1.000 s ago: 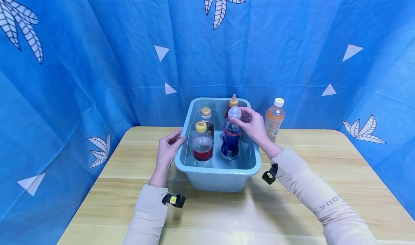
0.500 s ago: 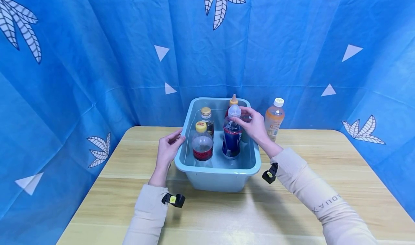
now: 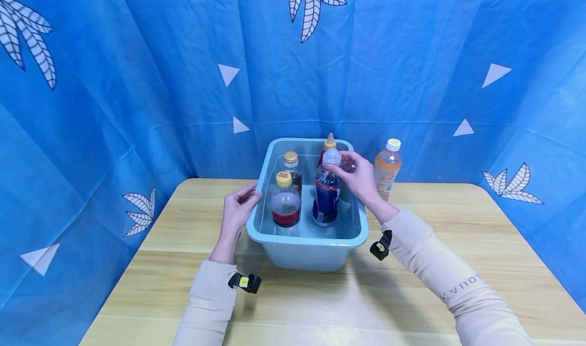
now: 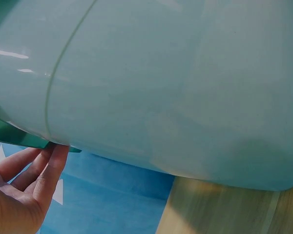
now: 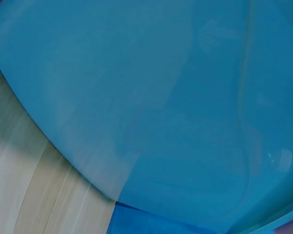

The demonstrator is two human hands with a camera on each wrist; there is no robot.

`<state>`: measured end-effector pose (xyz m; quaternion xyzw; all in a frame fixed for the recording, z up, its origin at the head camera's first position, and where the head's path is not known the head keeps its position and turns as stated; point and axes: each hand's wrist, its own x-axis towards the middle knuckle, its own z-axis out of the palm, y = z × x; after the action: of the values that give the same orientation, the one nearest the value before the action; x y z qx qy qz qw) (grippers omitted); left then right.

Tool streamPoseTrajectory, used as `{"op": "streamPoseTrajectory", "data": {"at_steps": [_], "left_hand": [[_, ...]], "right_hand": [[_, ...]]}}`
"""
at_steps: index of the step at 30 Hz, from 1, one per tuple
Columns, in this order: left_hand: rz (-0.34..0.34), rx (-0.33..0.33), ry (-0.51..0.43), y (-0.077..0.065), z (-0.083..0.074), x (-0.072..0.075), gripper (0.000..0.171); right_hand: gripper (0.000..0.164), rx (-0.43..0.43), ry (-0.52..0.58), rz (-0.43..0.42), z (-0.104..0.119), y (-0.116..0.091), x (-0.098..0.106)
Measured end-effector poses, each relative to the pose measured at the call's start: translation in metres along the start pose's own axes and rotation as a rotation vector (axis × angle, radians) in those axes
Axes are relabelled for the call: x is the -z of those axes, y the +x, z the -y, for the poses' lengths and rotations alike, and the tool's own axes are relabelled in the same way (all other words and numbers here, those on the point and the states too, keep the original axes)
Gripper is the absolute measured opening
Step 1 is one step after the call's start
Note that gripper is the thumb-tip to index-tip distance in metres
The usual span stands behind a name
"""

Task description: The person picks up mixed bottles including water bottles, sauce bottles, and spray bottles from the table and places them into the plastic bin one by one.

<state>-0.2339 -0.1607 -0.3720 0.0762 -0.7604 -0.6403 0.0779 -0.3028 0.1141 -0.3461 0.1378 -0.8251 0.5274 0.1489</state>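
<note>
A light blue plastic tub [image 3: 304, 254] stands on the table with several bottles in it. My left hand [image 3: 236, 208] holds its left rim; in the left wrist view the fingers [image 4: 51, 170] reach up under the lip. My right hand [image 3: 359, 178] pinches the neck of a blue-labelled bottle [image 3: 326, 201] with a clear domed cap, inside the tub. It is upright or nearly so. Left of it stand a yellow-capped bottle [image 3: 286, 208] with a red label and a gold-capped bottle [image 3: 291, 165]. Behind is a squeeze bottle [image 3: 329, 141], partly hidden. In the right wrist view the tub wall hides the bottles.
An orange drink bottle [image 3: 387, 168] with a white cap stands outside the tub, by the right forearm. The wooden table [image 3: 458, 234] ends at a blue curtain [image 3: 412, 71] at the back and sides.
The blue-labelled bottle shifts slightly within the tub, first a little right, then back left. My right hand stays at its neck. Left hand and tub keep their places.
</note>
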Motion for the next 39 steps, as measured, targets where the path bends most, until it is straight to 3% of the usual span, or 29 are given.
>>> {"op": "streamPoseTrajectory", "data": {"at_steps": [31,39], "left_hand": [[0.001,-0.006,-0.012,0.002,0.002,0.000,0.039],[0.004,0.004,-0.013,0.003,0.002,0.000,0.039]], "right_hand": [[0.045,0.011,0.056,-0.002,0.000,-0.007,0.008],[0.036,0.040,0.064,-0.024,0.023,-0.020,0.021]]}}
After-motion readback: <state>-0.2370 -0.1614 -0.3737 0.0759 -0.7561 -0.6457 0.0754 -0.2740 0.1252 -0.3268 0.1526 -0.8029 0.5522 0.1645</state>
